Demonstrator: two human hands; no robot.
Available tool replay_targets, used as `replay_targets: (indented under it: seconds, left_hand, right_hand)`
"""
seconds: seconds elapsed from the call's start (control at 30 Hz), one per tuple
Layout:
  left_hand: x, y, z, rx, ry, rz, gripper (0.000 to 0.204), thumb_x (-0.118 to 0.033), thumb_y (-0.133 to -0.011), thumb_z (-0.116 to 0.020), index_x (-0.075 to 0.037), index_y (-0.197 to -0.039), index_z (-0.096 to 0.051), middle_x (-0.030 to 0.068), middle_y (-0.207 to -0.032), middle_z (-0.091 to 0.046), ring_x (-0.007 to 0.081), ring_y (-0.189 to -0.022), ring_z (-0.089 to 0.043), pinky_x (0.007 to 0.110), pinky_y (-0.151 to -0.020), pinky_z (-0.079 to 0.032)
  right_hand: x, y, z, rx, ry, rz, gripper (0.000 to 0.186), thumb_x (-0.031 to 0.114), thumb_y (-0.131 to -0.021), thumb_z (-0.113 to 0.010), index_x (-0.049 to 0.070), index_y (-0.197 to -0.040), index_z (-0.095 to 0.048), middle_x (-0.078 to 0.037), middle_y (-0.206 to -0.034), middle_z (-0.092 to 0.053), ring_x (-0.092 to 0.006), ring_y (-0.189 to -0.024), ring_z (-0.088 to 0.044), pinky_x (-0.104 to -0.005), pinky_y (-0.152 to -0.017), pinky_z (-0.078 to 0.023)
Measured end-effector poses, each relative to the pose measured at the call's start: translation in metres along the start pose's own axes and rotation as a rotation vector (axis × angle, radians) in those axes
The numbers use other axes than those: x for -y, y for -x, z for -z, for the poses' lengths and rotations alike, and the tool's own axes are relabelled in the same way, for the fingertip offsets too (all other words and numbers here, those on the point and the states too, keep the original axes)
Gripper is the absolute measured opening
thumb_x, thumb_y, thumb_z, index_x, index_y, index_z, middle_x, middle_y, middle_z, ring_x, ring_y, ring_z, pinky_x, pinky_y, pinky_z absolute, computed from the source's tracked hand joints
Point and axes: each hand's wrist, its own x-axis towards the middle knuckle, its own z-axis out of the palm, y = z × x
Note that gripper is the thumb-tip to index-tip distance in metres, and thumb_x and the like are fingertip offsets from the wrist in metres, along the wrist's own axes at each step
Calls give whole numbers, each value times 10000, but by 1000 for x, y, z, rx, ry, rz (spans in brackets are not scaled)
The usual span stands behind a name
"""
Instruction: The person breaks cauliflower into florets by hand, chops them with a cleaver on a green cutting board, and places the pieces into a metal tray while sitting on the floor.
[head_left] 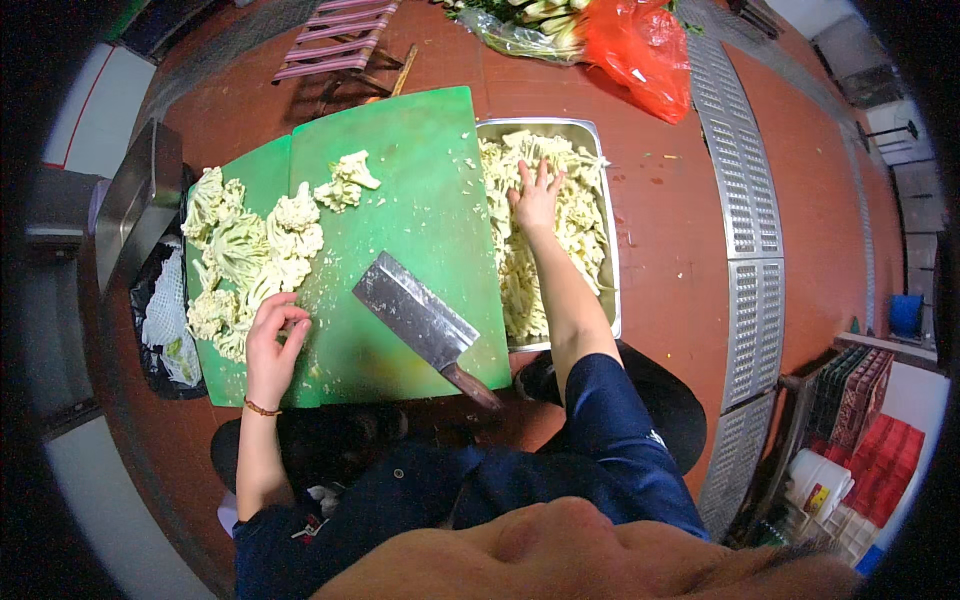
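Observation:
My right hand (537,203) lies with fingers spread on cut cauliflower pieces (525,275) that fill a metal tray (614,290). Left of the tray is a green cutting board (420,180). A cleaver (415,310) rests flat on it, its wooden handle pointing toward me at the board's near edge. Several large cauliflower florets (240,250) are heaped on the board's left side, and a smaller floret (347,180) sits apart from them. My left hand (275,340) is beside the heap's near edge, fingers loosely curled, thumb apart, nothing visible in it.
Beyond the board stands a striped folding stool (335,40). A red plastic bag (640,55) and leafy vegetables (545,22) lie at the far side. A black-lined bin (150,350) is at the left. A metal drain grate (742,240) crosses the red floor, with crates (885,455) at right.

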Motion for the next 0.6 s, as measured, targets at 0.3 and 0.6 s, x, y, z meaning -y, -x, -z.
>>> replay_targets:
  seconds: [0.3, 0.6]
  left_hand:
    - [2, -3, 1, -8, -8, -61, 123, -27, -876, -694, -9, -994, -664, 100, -1205, -639, 177, -863, -633, 288, -768, -519]
    - [-11, 26, 12, -23, 24, -204, 121, -44, -888, -695, -15, -998, -655, 105, -1200, -641, 179, -854, -658, 285, -685, -519]
  right_hand:
    - [-33, 11, 37, 347, 103, 7, 625, 453, -896, -658, 315, -1470, -452, -65, -1670, -197, -369, -1534, -155, -686, -1168, -226]
    - [-52, 180, 66, 135, -126, -96, 524, 315, -895, -678, 198, -1379, -515, -185, -1462, -476, -404, -1345, -432, -512, -1145, -352]
